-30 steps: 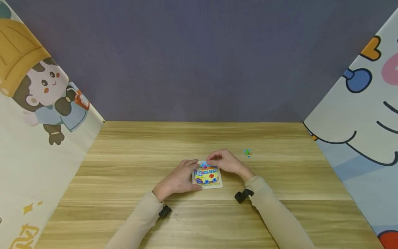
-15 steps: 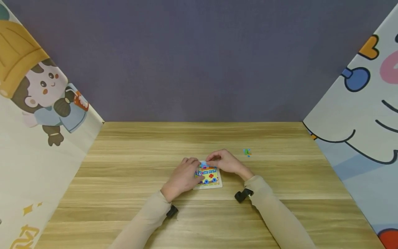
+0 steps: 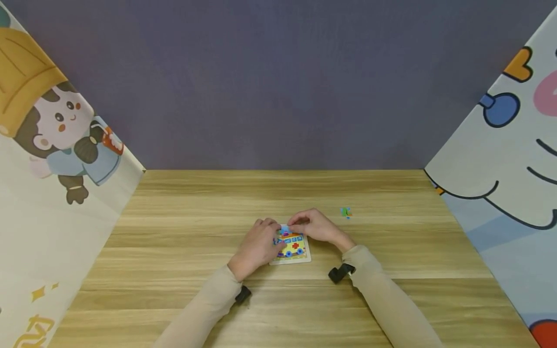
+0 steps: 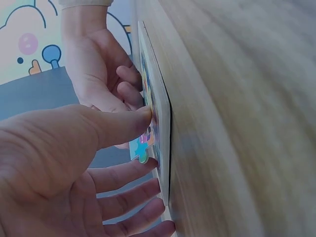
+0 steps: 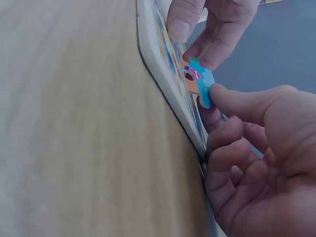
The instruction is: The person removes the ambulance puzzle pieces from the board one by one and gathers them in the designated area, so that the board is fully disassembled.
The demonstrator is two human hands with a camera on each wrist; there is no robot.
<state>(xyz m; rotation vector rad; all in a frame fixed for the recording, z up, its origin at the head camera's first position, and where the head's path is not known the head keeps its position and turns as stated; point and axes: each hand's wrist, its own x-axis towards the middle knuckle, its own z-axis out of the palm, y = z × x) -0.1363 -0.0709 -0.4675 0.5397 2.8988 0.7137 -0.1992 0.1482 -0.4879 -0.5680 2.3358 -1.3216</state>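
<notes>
The piece [image 5: 204, 83] stands tilted at the tray [image 3: 296, 261]'s far edge, pinched by the right hand [image 3: 319, 226]. The left hand [image 3: 257, 245], fingers extended, thumb on the puzzle [image 3: 296, 240], hides its left side. A green-blue bit [image 3: 345, 212] lies apart on the table [image 3: 391, 193]. The tray holds the yellow van puzzle.

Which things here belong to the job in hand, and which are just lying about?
Belongs to the job:
ambulance puzzle
blue and orange piece being held
loose green piece, probably

Not part of it, just around:
black wrist cameras
cartoon wall panels
</notes>
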